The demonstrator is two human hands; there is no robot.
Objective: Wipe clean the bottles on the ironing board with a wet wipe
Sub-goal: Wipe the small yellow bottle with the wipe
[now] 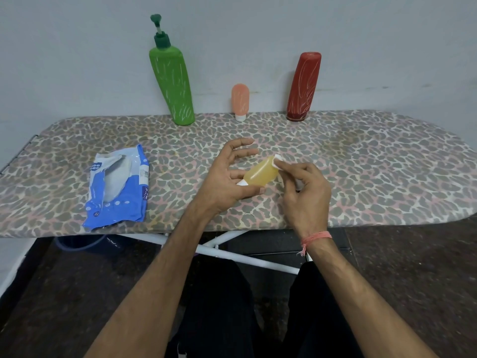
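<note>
Ironing board (361, 161) | left hand (227, 177) cradles yellow bottle (260, 174) | right hand (304, 192) presses wipe (278, 161)

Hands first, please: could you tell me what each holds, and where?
Left hand holds the yellow bottle near its white cap end; right hand presses a wipe on its other end.

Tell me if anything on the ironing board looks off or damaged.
The green pump bottle, pink bottle and red bottle carry whitish scratch-like streaks. The blue wipes pack lies crumpled and open. Nothing spilled.
</note>
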